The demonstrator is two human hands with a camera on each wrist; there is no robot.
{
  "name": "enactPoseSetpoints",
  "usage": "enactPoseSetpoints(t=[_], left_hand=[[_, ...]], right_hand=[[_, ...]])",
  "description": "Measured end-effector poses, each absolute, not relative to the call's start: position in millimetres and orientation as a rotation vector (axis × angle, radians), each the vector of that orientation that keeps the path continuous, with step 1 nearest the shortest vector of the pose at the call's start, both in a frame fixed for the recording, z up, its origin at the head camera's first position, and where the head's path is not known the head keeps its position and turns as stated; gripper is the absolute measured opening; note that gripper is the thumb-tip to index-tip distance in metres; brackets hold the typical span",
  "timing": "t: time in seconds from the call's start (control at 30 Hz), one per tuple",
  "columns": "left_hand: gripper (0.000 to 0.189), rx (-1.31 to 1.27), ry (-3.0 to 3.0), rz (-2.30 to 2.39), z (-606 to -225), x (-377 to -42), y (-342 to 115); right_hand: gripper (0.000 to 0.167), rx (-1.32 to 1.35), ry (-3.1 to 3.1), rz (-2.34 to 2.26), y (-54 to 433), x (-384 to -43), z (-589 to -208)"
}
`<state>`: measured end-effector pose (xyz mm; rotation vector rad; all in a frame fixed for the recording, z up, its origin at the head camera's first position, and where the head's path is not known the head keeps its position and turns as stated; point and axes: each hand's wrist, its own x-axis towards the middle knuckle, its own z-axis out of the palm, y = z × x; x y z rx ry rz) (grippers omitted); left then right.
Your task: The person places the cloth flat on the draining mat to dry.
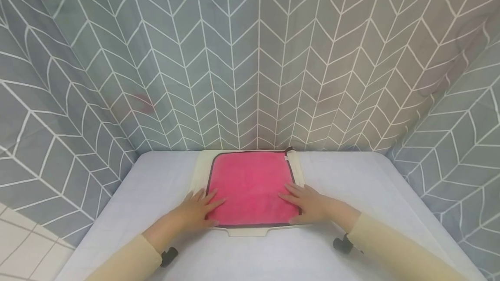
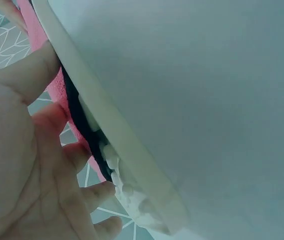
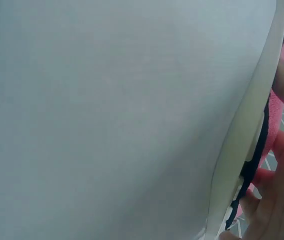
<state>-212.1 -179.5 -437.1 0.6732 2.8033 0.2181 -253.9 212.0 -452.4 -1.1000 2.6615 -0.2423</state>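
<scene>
A pink cloth [image 1: 250, 185] with a dark border lies flat over a cream tray-like board [image 1: 248, 232], whose rim shows around it. My left hand [image 1: 200, 209] rests with spread fingers on the cloth's near left edge. On the opposite side my right hand [image 1: 310, 205] lies the same way, fingers spread over the cloth's right edge. From the left wrist view, the fingertips touch the pink cloth [image 2: 59, 92] and its dark border beside the cream rim [image 2: 106, 105]. The right wrist view has the fingers along the cloth [image 3: 274, 117] and the board's rim [image 3: 242, 135].
The board stands on a table with a white cover [image 1: 156, 181], close to its back edge. A grey curtain [image 1: 242, 55] with white chevron lines hangs behind and at both sides. Pale floor tiles [image 1: 27, 246] show at the lower left.
</scene>
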Motion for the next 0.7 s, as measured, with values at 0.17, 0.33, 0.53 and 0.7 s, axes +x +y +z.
enactPoseSetpoints(t=[0.17,0.33,0.53,0.7], left_hand=[[0.063,0.674,2.819,0.181,-436,-207,-185],[0.059,0.661,2.868,0.129,-444,-202,-192],[0.052,0.656,2.917,0.162,-449,-194,-200],[0.048,0.621,2.888,0.252,-447,-187,-209]], right_hand=[[0.081,-1.092,2.664,-0.237,214,-251,-451],[0.076,-1.127,2.670,-0.254,214,-249,-448],[0.063,-1.127,2.686,-0.266,223,-247,-451],[0.054,-1.089,2.693,-0.354,236,-247,-452]])
